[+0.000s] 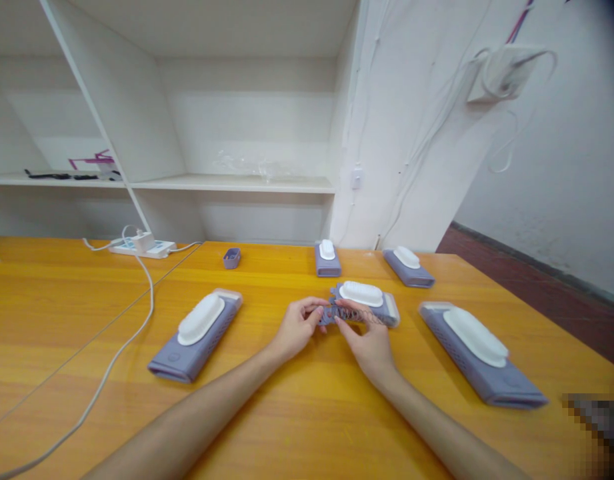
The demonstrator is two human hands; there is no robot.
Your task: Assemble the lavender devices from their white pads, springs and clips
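My left hand (297, 327) and my right hand (367, 341) meet over the middle of the orange table (67, 313). Both pinch a small purple grille-like piece (337, 312) at the near end of a purple device with a white top (367, 300). My left fingers grip the piece's left end, my right fingers press on its right part. Four more purple devices lie around: one at the left (197, 333), one at the right (481, 350), and two further back (327, 259) (409, 265).
A small purple cap (231, 257) sits behind the hands. A white power strip (143, 247) with a cable (137, 327) trails across the left of the table. White shelves (227, 181) stand behind. The table's right edge drops to a dark floor (551, 293).
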